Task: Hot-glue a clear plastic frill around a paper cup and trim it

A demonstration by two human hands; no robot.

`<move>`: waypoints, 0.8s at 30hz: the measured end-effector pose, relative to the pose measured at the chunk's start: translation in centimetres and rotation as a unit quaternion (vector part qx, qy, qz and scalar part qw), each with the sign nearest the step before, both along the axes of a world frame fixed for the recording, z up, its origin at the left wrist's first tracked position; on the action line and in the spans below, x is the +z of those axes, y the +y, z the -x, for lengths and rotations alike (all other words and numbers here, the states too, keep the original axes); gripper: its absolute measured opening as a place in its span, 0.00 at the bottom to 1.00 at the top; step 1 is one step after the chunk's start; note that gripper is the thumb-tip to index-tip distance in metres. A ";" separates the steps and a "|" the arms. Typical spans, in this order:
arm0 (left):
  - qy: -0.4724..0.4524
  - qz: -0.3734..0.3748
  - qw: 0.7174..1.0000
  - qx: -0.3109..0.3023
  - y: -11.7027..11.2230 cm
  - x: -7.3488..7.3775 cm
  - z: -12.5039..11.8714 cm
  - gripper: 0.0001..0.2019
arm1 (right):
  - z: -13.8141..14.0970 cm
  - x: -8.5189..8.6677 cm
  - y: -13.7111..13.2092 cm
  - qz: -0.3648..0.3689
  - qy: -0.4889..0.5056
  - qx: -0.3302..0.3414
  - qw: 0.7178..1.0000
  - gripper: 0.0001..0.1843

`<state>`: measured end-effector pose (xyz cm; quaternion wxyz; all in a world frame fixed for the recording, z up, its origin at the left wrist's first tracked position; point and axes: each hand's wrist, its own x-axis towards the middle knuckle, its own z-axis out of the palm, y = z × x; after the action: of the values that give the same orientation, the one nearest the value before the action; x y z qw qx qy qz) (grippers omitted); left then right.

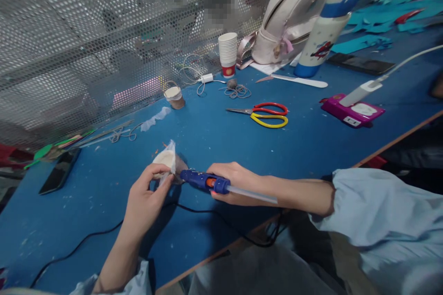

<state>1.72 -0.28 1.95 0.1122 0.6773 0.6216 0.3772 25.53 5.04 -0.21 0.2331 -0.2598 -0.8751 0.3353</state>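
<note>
My left hand (148, 196) pinches the edge of a whitish strip of gauzy fabric (170, 150) at the rim of a small cup (180, 164). The cup lies tilted on the blue table, its pale round end toward my left side. In my right hand (235, 177) is a blue hot glue gun (199, 179), with a clear glue stick (252, 194) jutting from its back. Its nozzle points at the cup's side, close to the fabric; whether the tip touches cannot be made out. A black cord (207, 212) runs along the table below both hands.
Scissors (258, 114) with red and yellow handles lie beyond my hands. Farther back stand a small wrapped cup (175, 97), stacked paper cups (228, 53), a bottle (320, 39) and a backpack (294, 4). A magenta power strip (351, 110) sits right, a phone (60, 170) left.
</note>
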 end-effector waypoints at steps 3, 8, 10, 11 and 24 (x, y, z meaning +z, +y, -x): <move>-0.007 -0.001 1.000 -0.013 0.0 0.1 -0.1 0.03 | -0.1 -0.1 0.0 -0.001 -0.010 0.006 1.000 0.10; -0.005 -0.006 1.000 -0.020 0.1 0.2 -0.2 0.03 | -0.1 -0.2 0.1 -0.018 0.004 0.002 1.000 0.10; -0.002 -0.005 1.000 -0.015 0.0 0.1 -0.2 0.03 | 0.0 -0.2 0.1 -0.025 0.014 -0.001 1.000 0.10; -0.001 -0.003 1.000 -0.012 0.0 0.1 -0.2 0.03 | 0.0 -0.2 0.1 -0.027 0.015 -0.001 1.000 0.11; 0.003 0.007 1.000 0.001 0.0 0.2 -0.3 0.04 | -0.1 -0.5 0.1 -0.048 0.006 -0.005 0.999 0.10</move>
<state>2.01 -0.27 2.12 0.1147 0.6769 0.6250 0.3715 25.60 5.17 -0.73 0.2524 -0.2505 -0.8874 0.2932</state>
